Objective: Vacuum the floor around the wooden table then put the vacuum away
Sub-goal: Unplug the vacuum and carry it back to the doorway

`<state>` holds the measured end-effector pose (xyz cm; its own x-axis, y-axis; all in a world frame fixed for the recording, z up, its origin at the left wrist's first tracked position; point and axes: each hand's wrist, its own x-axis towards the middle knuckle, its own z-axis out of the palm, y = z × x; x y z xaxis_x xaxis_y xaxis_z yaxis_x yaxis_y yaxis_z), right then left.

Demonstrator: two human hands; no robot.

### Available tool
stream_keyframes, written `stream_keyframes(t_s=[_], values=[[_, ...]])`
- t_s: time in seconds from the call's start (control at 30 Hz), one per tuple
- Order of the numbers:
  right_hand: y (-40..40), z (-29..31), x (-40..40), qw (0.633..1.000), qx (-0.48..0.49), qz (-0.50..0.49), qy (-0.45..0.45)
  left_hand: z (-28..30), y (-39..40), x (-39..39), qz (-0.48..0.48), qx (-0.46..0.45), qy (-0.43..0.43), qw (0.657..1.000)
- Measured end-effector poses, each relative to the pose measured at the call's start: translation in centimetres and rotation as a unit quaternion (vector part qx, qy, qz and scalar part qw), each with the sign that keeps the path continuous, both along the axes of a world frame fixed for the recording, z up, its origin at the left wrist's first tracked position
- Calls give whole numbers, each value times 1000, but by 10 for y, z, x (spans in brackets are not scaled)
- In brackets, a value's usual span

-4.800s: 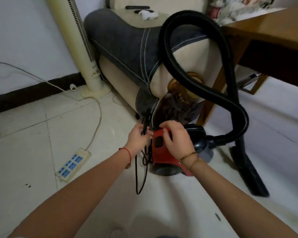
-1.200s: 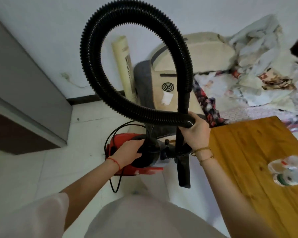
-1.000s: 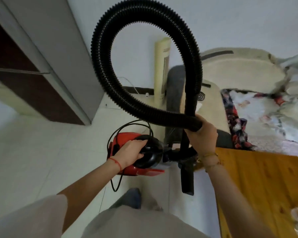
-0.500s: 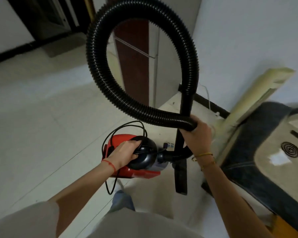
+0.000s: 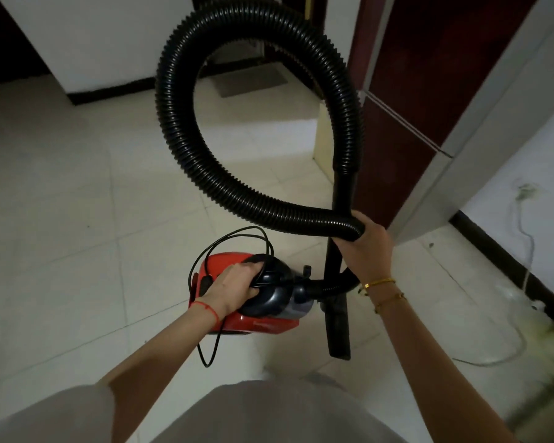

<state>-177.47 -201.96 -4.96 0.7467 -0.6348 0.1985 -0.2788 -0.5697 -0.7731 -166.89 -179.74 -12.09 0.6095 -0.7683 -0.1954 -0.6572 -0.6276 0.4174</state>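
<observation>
Head view: left hand (image 5: 234, 287) gripping red vacuum (image 5: 253, 292) by its black handle, right hand (image 5: 365, 247) grasping looped black hose (image 5: 179, 129), above tiled floor (image 5: 61, 203).

The vacuum (image 5: 237, 292), which sat on the floor (image 5: 77, 203) beside the sofa with both hands at its red rear, is now carried clear of the floor. The left hand (image 5: 234, 286) has moved onto its top handle, and the right hand (image 5: 363, 247) onto the looped hose (image 5: 179, 129). Sofa, fan and wooden bench have left view; a doorway and dark red door (image 5: 429, 75) have appeared.

Single view from my head, angled forward and down, close over my hands, the tiled floor (image 5: 77, 203) beyond.
</observation>
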Motion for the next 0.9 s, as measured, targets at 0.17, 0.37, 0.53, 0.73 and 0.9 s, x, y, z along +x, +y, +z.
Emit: stream_keyframes(t_s=[0.17, 0.37, 0.53, 0.73, 0.9], values=[[26, 9, 101, 999, 6, 53, 0, 5, 34, 81, 54, 2, -9, 999], [42, 0, 231, 994, 5, 107, 4, 1, 57, 180, 116, 15, 10, 993], [46, -10, 356, 988, 24, 152, 10, -10, 67, 280, 171, 24, 31, 984], [46, -1, 516, 977, 29, 208, 28, -4, 75, 416, 216, 14, 32, 976], [52, 10, 635, 970, 17, 241, 18, 3, 81, 523, 247, 0, 21, 969]])
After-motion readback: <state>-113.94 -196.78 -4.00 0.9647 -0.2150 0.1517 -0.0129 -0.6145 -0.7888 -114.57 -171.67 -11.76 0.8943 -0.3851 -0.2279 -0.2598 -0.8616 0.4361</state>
